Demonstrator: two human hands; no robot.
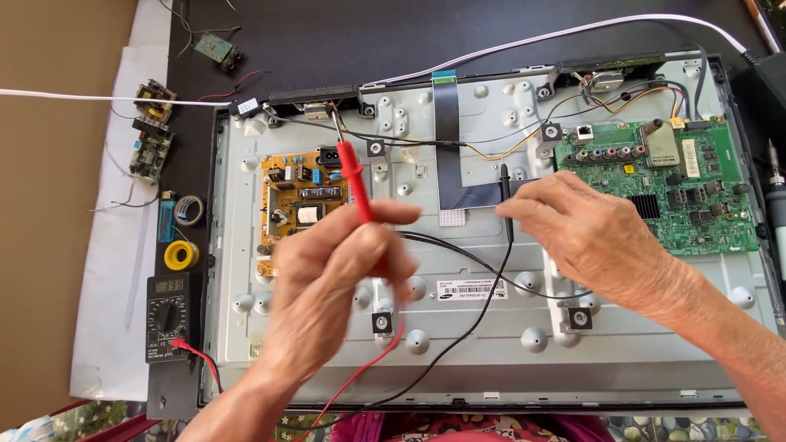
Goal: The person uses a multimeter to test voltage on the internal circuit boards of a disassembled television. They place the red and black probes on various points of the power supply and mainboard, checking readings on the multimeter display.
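My left hand (332, 282) grips a red test probe (352, 176), its metal tip pointing up toward the orange power board (299, 205). My right hand (585, 233) pinches a black test probe (507, 200) held upright over the grey flat cable (458, 176). Both probe leads run down to a black multimeter (169, 315) at the left. All of this lies over the open metal back of a flat television panel (458, 344). A green main board (679, 184) sits at the upper right of the panel.
Left of the panel lie a yellow tape roll (181, 255), a clear tape roll (189, 209) and several small loose circuit boards (152, 131). A white cable (98, 98) crosses the top. A soldering iron (776, 205) rests at the right edge.
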